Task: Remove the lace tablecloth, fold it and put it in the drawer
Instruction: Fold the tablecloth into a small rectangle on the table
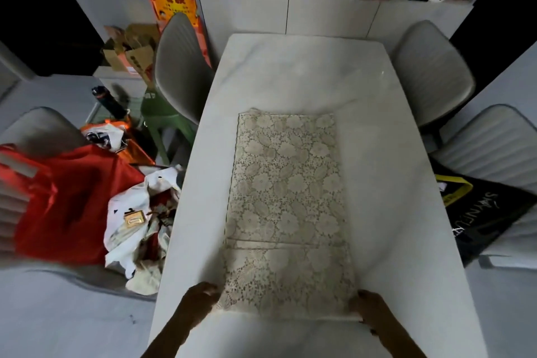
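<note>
Progress at this point: lace tablecloth (286,206) was off its spread position and already folded into a long narrow strip, lying flat along the middle of the white surface (386,171). A cross edge showed partway up the strip from my end, so I judged at least one further layer lay there. Folding was not finished; the strip looked too long for a drawer as it stood.

My left hand (200,298) held the near left corner of the strip, fingers curled at its edge. My right hand (367,306) held the near right corner the same way. Both were clamped on the cloth, well apart, one at each side of the strip.

Remaining, by my judgement: fold the strip shorter, lift it, carry it to the drawer. No drawer identifiable in view; flat cabinet fronts (331,14) stood beyond the far end of the strip.

Around the strip: grey chairs (183,67) on both sides, red bag (72,203) and loose white bags (136,221) left of it, black bag (488,215) on a chair right of it. Nothing lay on the strip itself.
</note>
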`<action>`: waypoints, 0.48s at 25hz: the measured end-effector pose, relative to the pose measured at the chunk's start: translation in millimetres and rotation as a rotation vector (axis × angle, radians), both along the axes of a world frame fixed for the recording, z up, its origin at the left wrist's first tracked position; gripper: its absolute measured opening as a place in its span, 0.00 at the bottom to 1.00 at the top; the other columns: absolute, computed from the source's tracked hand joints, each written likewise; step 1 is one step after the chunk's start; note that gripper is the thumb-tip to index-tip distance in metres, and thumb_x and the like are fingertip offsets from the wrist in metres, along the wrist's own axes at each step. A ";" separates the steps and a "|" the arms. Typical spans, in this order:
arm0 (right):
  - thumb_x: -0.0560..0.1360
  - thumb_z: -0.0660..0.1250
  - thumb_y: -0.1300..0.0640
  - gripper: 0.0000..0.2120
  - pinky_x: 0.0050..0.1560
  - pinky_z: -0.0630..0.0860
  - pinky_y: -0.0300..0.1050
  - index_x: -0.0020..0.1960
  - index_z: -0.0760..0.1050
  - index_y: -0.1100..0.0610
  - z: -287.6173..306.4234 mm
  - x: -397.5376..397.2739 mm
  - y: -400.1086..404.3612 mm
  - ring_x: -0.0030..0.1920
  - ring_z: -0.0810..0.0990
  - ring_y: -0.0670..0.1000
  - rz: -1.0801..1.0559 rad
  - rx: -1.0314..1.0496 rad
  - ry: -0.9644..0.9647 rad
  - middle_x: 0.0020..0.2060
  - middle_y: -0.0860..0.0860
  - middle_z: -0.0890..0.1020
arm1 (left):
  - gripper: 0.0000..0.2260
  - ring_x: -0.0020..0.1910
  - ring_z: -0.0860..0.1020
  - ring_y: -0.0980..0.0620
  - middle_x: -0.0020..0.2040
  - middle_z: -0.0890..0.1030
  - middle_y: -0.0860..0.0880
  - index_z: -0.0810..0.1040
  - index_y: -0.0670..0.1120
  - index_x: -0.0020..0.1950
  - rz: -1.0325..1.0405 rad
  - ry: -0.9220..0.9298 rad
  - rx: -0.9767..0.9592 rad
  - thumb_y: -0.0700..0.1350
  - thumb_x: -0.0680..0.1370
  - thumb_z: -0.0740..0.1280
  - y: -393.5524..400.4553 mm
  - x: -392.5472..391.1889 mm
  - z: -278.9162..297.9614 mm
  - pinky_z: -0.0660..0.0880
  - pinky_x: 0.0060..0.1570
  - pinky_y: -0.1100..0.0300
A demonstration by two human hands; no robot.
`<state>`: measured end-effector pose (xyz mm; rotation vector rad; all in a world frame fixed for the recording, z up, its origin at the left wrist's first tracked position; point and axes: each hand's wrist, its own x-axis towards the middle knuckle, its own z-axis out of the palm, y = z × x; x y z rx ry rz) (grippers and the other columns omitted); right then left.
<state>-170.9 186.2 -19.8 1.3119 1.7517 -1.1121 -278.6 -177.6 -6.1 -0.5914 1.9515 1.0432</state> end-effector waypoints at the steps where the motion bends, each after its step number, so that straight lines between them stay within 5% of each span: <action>1: 0.75 0.66 0.57 0.02 0.42 0.71 0.43 0.46 0.76 0.55 2.2 -9.5 3.5 0.47 0.79 0.55 0.137 0.083 0.020 0.46 0.55 0.80 | 0.08 0.31 0.74 0.49 0.34 0.77 0.44 0.79 0.35 0.55 -0.041 0.032 -0.022 0.34 0.77 0.68 0.9 -7.2 -1.3 0.66 0.24 0.65; 4: 0.74 0.64 0.57 0.06 0.47 0.74 0.43 0.50 0.75 0.51 5.8 -39.0 12.8 0.46 0.80 0.54 0.227 0.304 0.196 0.50 0.53 0.83 | 0.07 0.33 0.77 0.48 0.35 0.79 0.44 0.78 0.32 0.53 -0.078 0.131 -0.037 0.30 0.75 0.68 12.3 -38.1 -1.0 0.68 0.24 0.70; 7: 0.74 0.64 0.57 0.11 0.43 0.74 0.43 0.56 0.75 0.51 7.4 -83.7 17.9 0.43 0.79 0.51 0.249 0.373 0.363 0.48 0.50 0.82 | 0.13 0.51 0.79 0.46 0.49 0.80 0.43 0.76 0.37 0.59 -0.140 0.256 -0.074 0.35 0.75 0.70 34.4 -75.4 -4.8 0.73 0.41 0.65; 12: 0.73 0.67 0.55 0.23 0.58 0.74 0.52 0.67 0.68 0.53 -12.4 -150.9 25.9 0.60 0.74 0.59 0.291 0.400 0.417 0.62 0.56 0.74 | 0.24 0.52 0.76 0.43 0.61 0.77 0.39 0.69 0.42 0.70 0.051 0.295 0.037 0.40 0.76 0.72 69.8 -149.7 -20.6 0.71 0.45 0.58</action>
